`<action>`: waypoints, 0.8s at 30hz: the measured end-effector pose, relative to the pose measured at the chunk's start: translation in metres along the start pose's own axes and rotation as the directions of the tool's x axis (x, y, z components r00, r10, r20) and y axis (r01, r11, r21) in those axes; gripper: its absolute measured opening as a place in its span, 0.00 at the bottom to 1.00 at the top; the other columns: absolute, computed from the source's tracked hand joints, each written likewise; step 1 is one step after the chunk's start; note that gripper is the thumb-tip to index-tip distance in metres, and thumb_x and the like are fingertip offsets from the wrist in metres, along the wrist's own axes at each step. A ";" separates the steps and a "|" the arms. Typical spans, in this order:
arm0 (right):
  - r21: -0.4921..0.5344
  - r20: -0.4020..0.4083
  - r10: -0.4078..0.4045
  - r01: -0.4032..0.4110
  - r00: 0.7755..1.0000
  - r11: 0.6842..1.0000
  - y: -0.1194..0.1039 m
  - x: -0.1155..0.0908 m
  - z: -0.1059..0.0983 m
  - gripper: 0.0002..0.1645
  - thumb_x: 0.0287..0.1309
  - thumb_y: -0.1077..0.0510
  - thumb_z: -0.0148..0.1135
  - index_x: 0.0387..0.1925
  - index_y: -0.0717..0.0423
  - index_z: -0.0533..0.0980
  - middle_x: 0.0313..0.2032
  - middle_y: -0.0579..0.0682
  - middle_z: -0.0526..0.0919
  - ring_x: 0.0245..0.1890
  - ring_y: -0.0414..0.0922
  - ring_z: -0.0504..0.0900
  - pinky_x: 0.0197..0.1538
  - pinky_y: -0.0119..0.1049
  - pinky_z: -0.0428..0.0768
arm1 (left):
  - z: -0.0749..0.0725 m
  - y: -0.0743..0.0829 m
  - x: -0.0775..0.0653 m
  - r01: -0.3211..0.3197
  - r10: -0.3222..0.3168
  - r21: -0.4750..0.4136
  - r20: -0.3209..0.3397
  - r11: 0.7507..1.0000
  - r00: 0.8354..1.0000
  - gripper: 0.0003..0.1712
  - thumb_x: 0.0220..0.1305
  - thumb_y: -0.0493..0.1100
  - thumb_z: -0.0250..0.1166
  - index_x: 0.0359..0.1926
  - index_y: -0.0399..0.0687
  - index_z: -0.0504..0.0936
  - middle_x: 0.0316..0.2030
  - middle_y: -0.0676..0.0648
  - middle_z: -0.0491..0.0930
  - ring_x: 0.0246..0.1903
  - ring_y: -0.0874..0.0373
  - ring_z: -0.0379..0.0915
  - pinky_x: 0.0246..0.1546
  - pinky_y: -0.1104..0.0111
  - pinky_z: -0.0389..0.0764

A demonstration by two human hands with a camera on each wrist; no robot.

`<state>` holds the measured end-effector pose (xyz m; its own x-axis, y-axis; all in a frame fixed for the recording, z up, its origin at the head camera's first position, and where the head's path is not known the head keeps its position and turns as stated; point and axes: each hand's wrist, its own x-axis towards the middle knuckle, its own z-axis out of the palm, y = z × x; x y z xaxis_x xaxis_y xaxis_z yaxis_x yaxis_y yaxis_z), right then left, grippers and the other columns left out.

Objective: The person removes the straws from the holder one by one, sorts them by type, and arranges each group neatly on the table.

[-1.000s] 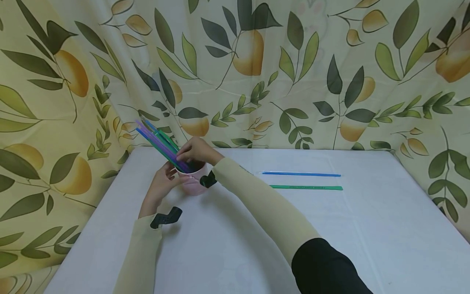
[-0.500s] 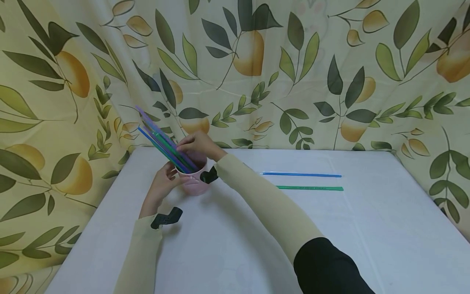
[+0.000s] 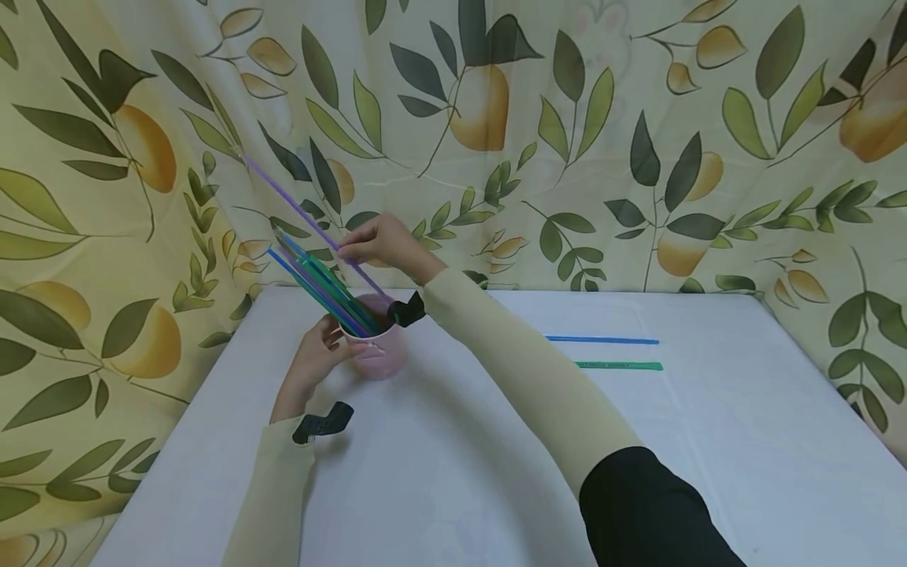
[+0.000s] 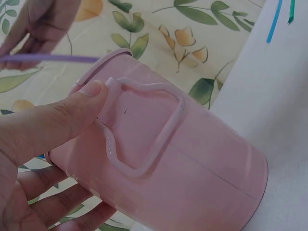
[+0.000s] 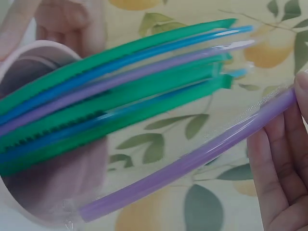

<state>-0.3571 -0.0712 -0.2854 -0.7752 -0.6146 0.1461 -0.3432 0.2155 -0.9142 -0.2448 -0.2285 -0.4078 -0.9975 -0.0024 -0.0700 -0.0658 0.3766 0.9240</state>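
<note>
"What are you holding there?"

"A purple straw in a clear sleeve. It slants above the pink cup, its upper end off to the left and its lower end close to the cup's mouth. I can't tell whether that end touches the rim"

"And how do your fingers stand?"

"My right fingers are closed in a pinch partway along the straw. My left fingers curl round the side of the cup, the thumb at the edge of its looped handle"

"What's in the cup?"

"A bundle of straws, green, blue and purple, leaning left against the rim. Their lower ends are hidden inside"

"And farther out?"

"A blue straw and a green straw lie near each other on the white worktop, well to the right of the cup. In the head view my right sleeve hides their left ends. Behind the worktop hangs a cloth printed with leaves and orange fruit"
</note>
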 end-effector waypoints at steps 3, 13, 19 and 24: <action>-0.017 -0.011 -0.012 0.011 1.000 1.000 -0.009 -0.002 -0.008 0.13 0.52 0.59 0.67 0.39 0.63 0.83 0.39 0.59 0.86 0.32 0.43 0.86 0.44 0.32 0.84 | 0.000 0.002 -0.001 0.012 -0.012 0.004 0.004 1.000 1.000 0.47 0.57 0.52 0.67 0.71 0.47 0.53 0.72 0.43 0.54 0.71 0.43 0.50 0.71 0.50 0.55; -0.095 0.001 -0.040 0.040 0.999 0.995 -0.027 -0.022 -0.032 0.14 0.54 0.57 0.66 0.40 0.61 0.83 0.39 0.56 0.87 0.36 0.44 0.86 0.51 0.39 0.82 | 0.001 0.012 -0.008 -0.005 0.006 -0.028 0.013 1.000 1.000 0.45 0.58 0.45 0.67 0.71 0.42 0.53 0.71 0.39 0.53 0.71 0.41 0.48 0.72 0.50 0.54; -0.089 0.002 -0.040 0.040 0.999 0.995 -0.020 -0.035 -0.042 0.12 0.55 0.58 0.66 0.39 0.61 0.83 0.37 0.58 0.86 0.34 0.43 0.85 0.48 0.39 0.83 | 0.001 -0.001 0.000 -0.029 0.029 -0.013 0.000 0.999 1.000 0.45 0.57 0.49 0.68 0.70 0.45 0.55 0.71 0.42 0.56 0.71 0.43 0.50 0.71 0.51 0.55; -0.098 0.006 -0.011 0.012 1.000 0.995 -0.010 -0.052 -0.049 0.11 0.54 0.59 0.66 0.39 0.59 0.84 0.38 0.58 0.87 0.37 0.47 0.86 0.50 0.38 0.82 | 0.001 -0.003 0.001 -0.025 0.025 -0.012 -0.003 1.000 1.000 0.45 0.56 0.50 0.68 0.70 0.46 0.55 0.71 0.42 0.56 0.70 0.43 0.50 0.71 0.50 0.55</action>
<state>-0.3390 -0.0038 -0.2650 -0.7679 -0.6217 0.1542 -0.4026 0.2813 -0.8711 -0.2456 -0.2288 -0.4110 -0.9990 0.0041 -0.0454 -0.0407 0.3658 0.9298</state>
